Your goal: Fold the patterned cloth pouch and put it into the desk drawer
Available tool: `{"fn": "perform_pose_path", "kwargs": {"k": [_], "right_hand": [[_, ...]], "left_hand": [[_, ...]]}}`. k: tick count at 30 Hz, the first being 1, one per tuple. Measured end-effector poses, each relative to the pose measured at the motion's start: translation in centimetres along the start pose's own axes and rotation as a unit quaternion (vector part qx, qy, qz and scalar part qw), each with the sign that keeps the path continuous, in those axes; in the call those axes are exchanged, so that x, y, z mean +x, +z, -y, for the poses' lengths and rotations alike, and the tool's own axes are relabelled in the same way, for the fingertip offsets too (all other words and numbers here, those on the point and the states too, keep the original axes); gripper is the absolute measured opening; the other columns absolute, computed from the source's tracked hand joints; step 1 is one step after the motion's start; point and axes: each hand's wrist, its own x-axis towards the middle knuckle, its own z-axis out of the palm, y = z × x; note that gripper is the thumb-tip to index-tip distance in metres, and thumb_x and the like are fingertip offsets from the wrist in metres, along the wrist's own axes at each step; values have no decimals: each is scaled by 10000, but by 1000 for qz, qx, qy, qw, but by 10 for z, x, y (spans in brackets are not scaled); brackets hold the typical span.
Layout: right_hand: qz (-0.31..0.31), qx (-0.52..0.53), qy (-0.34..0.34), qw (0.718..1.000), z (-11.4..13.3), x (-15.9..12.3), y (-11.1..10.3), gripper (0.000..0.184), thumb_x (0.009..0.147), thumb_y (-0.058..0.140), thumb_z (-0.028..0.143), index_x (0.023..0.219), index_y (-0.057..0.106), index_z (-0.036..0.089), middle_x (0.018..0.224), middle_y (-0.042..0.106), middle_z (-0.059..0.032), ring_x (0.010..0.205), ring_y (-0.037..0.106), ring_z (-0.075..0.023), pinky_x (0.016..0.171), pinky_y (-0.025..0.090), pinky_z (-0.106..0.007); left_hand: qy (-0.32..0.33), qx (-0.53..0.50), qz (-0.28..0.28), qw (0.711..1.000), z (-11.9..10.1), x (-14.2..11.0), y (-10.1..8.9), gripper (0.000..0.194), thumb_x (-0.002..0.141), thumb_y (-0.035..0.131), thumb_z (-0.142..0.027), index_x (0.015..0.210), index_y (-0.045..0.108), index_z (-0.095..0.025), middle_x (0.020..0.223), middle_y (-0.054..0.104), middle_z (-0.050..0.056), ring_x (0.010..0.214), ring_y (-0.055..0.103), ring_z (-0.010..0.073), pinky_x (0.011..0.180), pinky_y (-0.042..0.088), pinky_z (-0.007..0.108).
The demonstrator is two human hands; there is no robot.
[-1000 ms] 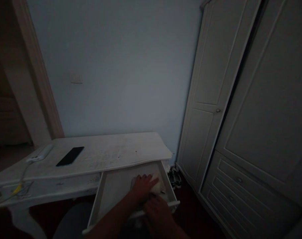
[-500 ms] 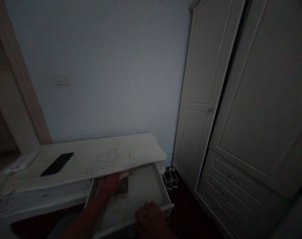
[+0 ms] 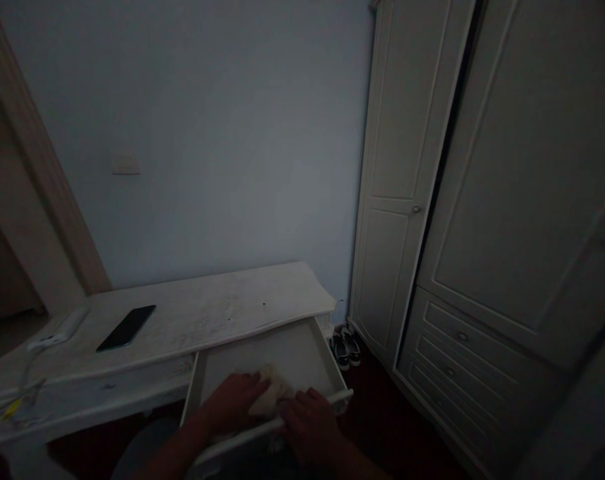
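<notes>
The pulled-out drawer (image 3: pixel 302 347) of a white desk lies in front of me. Inside it, near its front panel, my left hand (image 3: pixel 237 398) is closed on a pale, crumpled cloth (image 3: pixel 270 395). The cloth is blurred, and my fingers cover part of it. My right hand (image 3: pixel 310 421) has its fingers hooked over the drawer's front edge, close beside the cloth. Whether the right fingertips touch the cloth, I cannot tell.
On the worn white desktop (image 3: pixel 222 307) a dark phone (image 3: pixel 126 328) lies left of the drawer. A white device with a cable (image 3: pixel 57 333) sits further left. Shoes (image 3: pixel 345 349) stand on the dark red floor by the white wardrobe (image 3: pixel 387 260).
My left hand has come from the back left of the drawer toward its front, with the pale cloth now in it. My right hand stays at the drawer's front edge.
</notes>
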Motion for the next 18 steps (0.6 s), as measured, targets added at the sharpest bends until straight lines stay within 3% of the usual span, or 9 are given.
{"fn": "perform_pose_path", "kwargs": {"k": [3, 8, 13, 18], "right_hand": [[-39, 0, -15, 999, -2, -1, 8, 212, 988, 621, 433, 964, 575, 228, 883, 728, -12, 803, 629, -213, 751, 397, -372], [-56, 0, -11, 998, 0, -3, 13, 268, 1006, 611, 467, 893, 565, 229, 810, 691, -14, 754, 606, -209, 724, 400, -353], [-93, -16, -22, 995, 2, 0, 14, 340, 1015, 597, 527, 864, 563, 224, 771, 667, -20, 715, 590, -210, 681, 392, -348], [-105, -29, -29, 994, 2, 0, 17, 347, 1027, 578, 519, 845, 542, 225, 733, 649, -6, 686, 579, -200, 648, 379, -348]], "left_hand": [[86, 10, -35, 996, -28, 32, -6, 634, 987, 626, -394, 1582, 427, -300, 1424, 662, 129, 1220, 678, 337, 1019, 560, 489], [109, 2, -36, 993, -67, 102, -25, 513, 1029, 560, -289, 1535, 479, -276, 1316, 707, 126, 1179, 693, 293, 992, 561, 440], [25, -24, -69, 997, -71, 140, -33, 615, 902, 749, -439, 1468, 568, -281, 1351, 693, 127, 1225, 662, 350, 994, 554, 474], [-142, -43, -121, 981, -37, 134, -35, 651, 955, 647, -305, 1581, 472, -289, 1552, 587, 143, 1354, 602, 352, 1081, 500, 483]]}}
